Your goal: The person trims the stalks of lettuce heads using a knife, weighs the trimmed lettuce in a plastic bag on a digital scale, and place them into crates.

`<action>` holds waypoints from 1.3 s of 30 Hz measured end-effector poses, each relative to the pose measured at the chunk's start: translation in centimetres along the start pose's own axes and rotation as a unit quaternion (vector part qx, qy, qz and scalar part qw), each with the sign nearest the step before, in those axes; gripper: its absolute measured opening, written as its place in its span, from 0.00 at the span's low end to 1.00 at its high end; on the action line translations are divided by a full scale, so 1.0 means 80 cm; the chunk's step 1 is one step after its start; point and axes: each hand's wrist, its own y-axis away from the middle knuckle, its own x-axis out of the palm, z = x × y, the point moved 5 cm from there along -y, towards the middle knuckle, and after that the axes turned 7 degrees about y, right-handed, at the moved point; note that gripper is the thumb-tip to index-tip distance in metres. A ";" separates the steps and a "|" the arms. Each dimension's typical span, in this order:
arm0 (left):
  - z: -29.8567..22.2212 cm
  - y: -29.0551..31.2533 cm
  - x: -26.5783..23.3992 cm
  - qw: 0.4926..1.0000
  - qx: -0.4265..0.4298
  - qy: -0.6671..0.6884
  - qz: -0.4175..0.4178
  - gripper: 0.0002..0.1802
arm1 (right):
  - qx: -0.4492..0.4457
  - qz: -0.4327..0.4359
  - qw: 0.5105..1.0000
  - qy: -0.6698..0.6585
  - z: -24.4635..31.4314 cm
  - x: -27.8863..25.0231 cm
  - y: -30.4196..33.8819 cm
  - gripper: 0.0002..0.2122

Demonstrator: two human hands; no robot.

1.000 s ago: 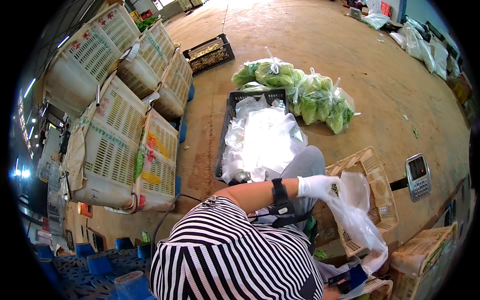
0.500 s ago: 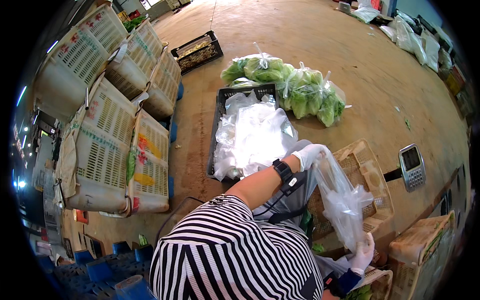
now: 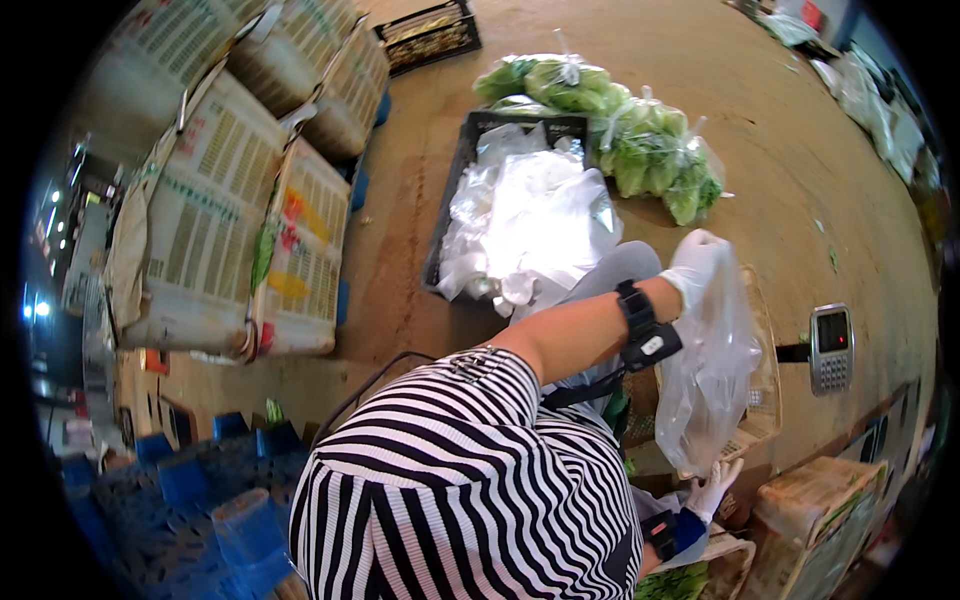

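My left hand (image 3: 696,266), in a white glove, is closed on one end of a clear plastic bag (image 3: 708,365). The bag hangs loose from it over a beige plastic crate (image 3: 765,350). Close by the bag's lower end is my right hand (image 3: 711,490), also gloved, with its fingers apart; whether it touches the film I cannot tell. Leafy greens (image 3: 680,582) show in another crate (image 3: 735,570) below my right wrist.
Ahead, a black crate (image 3: 452,215) holds a pile of clear bags (image 3: 545,220). Several tied bags of lettuce (image 3: 640,150) lie beyond it. Stacked white crates (image 3: 205,200) rise at left, blue pallets (image 3: 240,530) below. A scale display (image 3: 832,345) stands at right.
My left hand has moved right and the bag, bunched before, hangs more spread out. My right hand has loosened from the bag's lower end, its fingers spreading. The view has shifted.
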 end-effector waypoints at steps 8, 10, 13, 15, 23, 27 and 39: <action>-0.090 0.221 0.120 0.826 0.149 -0.374 0.395 0.12 | -0.546 -0.181 0.740 0.348 0.190 0.143 0.043 0.34; -0.105 0.223 0.116 0.736 0.245 -0.463 0.428 0.10 | -0.332 -0.123 0.823 0.444 0.172 0.077 -0.028 0.20; -0.081 0.179 0.085 0.636 0.339 -0.576 0.385 0.09 | -0.237 -0.190 0.855 0.421 0.131 -0.029 -0.039 0.12; -0.075 0.131 0.050 0.692 0.243 -0.572 0.367 0.10 | -0.172 -0.210 0.926 0.263 0.110 -0.070 -0.012 0.12; 0.023 0.071 0.002 0.687 0.104 -0.516 0.501 0.08 | -0.226 0.108 0.898 0.361 0.067 -0.052 0.090 0.13; -0.028 0.077 0.020 0.804 -0.032 -0.429 0.411 0.13 | -0.137 -0.052 0.976 0.160 0.067 -0.094 0.086 0.09; 0.012 0.078 -0.038 0.840 -0.358 -0.055 0.405 0.11 | -0.064 0.001 0.961 0.268 0.042 -0.064 0.135 0.15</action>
